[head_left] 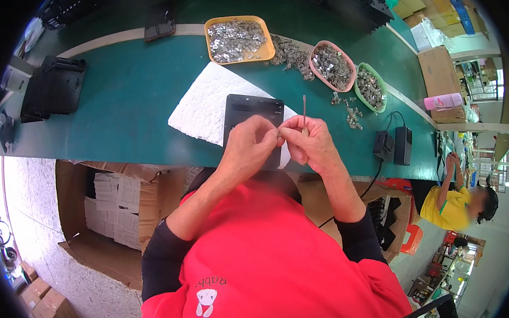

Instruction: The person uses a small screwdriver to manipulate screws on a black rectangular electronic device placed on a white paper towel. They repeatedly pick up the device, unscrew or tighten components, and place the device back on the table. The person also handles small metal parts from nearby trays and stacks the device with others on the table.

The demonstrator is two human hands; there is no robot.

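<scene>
My left hand [249, 141] and my right hand [314, 143] meet over the near part of a flat black plastic case [254, 105]. Their thumbs and forefingers pinch together at a tiny metal piece [279, 133], mostly covered by the fingertips. A thin rod-like tool [305, 107] sticks up from my right hand, its lower end hidden in the fingers. Under the case lies a white foam sheet [205, 101] on the green tabletop [130, 85].
Beyond the foam stand a yellow tray [209, 41], a pink basket [350, 67] and a green basket [381, 80] of small metal parts. Loose parts [292, 56] lie between them. Power adapters [402, 145] sit right; black cases [55, 89] left. A person in yellow [447, 209] works nearby.
</scene>
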